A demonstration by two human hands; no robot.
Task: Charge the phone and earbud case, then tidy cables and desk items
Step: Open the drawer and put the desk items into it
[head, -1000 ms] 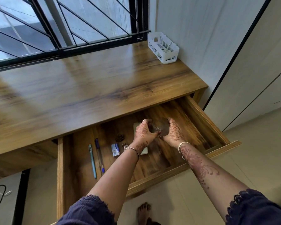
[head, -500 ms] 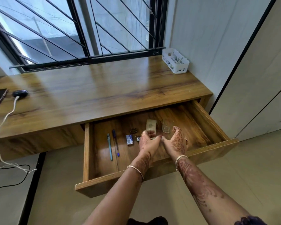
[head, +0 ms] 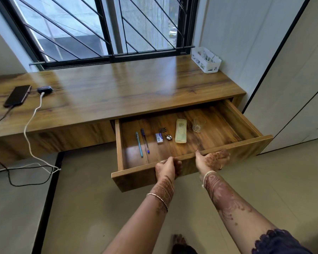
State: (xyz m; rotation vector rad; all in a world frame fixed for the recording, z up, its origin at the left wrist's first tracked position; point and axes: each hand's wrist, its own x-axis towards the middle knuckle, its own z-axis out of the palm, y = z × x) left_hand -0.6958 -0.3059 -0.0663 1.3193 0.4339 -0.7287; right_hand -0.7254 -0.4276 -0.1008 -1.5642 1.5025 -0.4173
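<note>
The drawer (head: 246,149), in the same warm wood grain as the desk (head: 136,88), stands pulled well out under the desk's right end, and both hands hold its front panel. The left hand (head: 168,167) curls over the top edge, fingers down the outer face. The right hand (head: 212,159) grips the same edge near it, thumb hooked on top and fingers folded against the front.

Inside, a teal pen (head: 139,143) and a blue pen (head: 145,141) lie side by side at the left. Next come a small blue-and-white box (head: 159,138), a round metal piece (head: 169,137), a dark clip (head: 162,129), a pale flat pack (head: 181,131) and a clear glass (head: 198,124) standing upright.

On the desk's far left the dark phone (head: 17,95) lies flat with a black cable (head: 0,121) in its near end. The earbud case (head: 44,89) sits just beside it with a white cable (head: 32,125) plugged in. Both cables trail to the floor. A white basket (head: 206,62) stands at the far right corner.
</note>
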